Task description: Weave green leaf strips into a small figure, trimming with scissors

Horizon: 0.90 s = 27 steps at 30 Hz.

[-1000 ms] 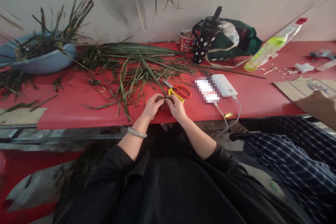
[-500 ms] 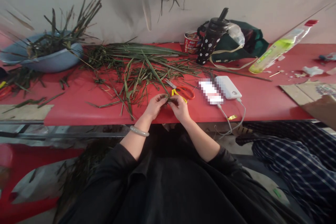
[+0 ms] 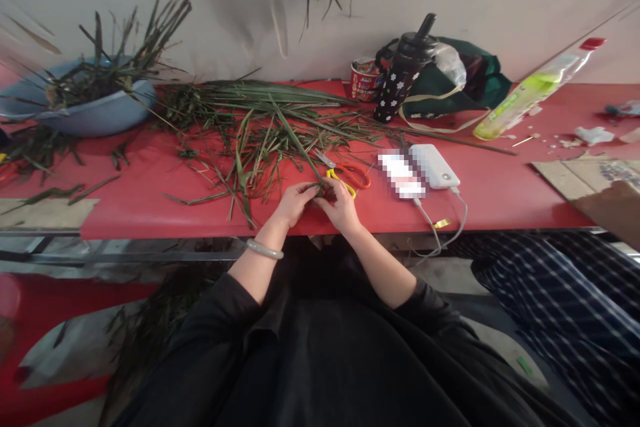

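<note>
Close together at the table's near edge, my left hand and my right hand both pinch one long green leaf strip. Its free end points up and away from me; the part between my fingertips is small and mostly hidden. Just beyond my right hand lie scissors with orange and yellow handles, partly behind its fingers. Loose cut leaf strips are scattered in front of my left hand. Behind them is a bundle of long green leaves.
A blue basin of leaves stands at the left. On the right are a phone, a white power bank with cables, a black flowered tumbler, a tilted bottle and cardboard. Plaid cloth hangs at lower right.
My right hand's fingers have shifted slightly up along the leaf strip and now curl more. The left hand stays almost in place. The plaid cloth at lower right has moved to the right.
</note>
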Motion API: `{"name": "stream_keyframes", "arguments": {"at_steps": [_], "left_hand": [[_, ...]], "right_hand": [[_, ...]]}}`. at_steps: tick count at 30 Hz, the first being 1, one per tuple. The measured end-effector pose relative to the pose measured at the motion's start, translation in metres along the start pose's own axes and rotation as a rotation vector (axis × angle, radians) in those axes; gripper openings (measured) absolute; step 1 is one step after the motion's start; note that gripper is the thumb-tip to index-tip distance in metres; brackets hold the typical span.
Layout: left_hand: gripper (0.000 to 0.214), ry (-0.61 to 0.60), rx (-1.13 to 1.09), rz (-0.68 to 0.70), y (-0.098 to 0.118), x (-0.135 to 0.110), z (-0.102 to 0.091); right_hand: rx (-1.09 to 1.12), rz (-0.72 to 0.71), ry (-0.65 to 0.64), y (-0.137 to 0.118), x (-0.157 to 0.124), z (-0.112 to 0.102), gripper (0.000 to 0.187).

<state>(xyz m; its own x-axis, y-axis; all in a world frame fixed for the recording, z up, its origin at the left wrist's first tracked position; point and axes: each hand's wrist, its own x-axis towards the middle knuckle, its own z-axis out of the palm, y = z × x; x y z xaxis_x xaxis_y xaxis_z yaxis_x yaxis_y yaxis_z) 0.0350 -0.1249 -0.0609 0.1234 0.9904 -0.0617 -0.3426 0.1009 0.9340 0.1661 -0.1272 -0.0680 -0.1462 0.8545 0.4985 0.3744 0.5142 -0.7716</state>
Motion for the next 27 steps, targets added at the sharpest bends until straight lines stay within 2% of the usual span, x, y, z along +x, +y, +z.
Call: {"name": "stream_keyframes", "arguments": {"at_steps": [3, 8, 15, 19, 25, 27], "left_hand": [[0.019, -0.004, -0.006, 0.001, 0.0018, -0.0006, 0.0004], [0.02, -0.033, 0.055, -0.006, 0.0026, -0.0016, -0.0004], [0.024, -0.07, 0.16, -0.007, 0.0022, -0.0019, -0.0023], [0.024, -0.068, 0.143, -0.027, 0.0027, -0.0012, -0.0026], [0.02, -0.037, 0.077, -0.024, 0.0035, -0.0003, -0.0016], [0.02, -0.036, 0.093, -0.007, 0.004, -0.0007, -0.001]], "right_hand": [[-0.029, -0.028, -0.026, -0.0015, 0.0012, -0.0017, 0.041], [-0.049, 0.013, -0.044, -0.0028, 0.0016, -0.0021, 0.037], [-0.073, 0.045, -0.002, -0.0046, -0.0004, -0.0025, 0.032], [-0.113, 0.042, 0.002, -0.0058, -0.0006, -0.0029, 0.031], [-0.123, 0.002, -0.066, -0.0039, 0.0008, -0.0025, 0.044], [-0.134, -0.006, -0.069, -0.0035, 0.0007, -0.0023, 0.042]]}}
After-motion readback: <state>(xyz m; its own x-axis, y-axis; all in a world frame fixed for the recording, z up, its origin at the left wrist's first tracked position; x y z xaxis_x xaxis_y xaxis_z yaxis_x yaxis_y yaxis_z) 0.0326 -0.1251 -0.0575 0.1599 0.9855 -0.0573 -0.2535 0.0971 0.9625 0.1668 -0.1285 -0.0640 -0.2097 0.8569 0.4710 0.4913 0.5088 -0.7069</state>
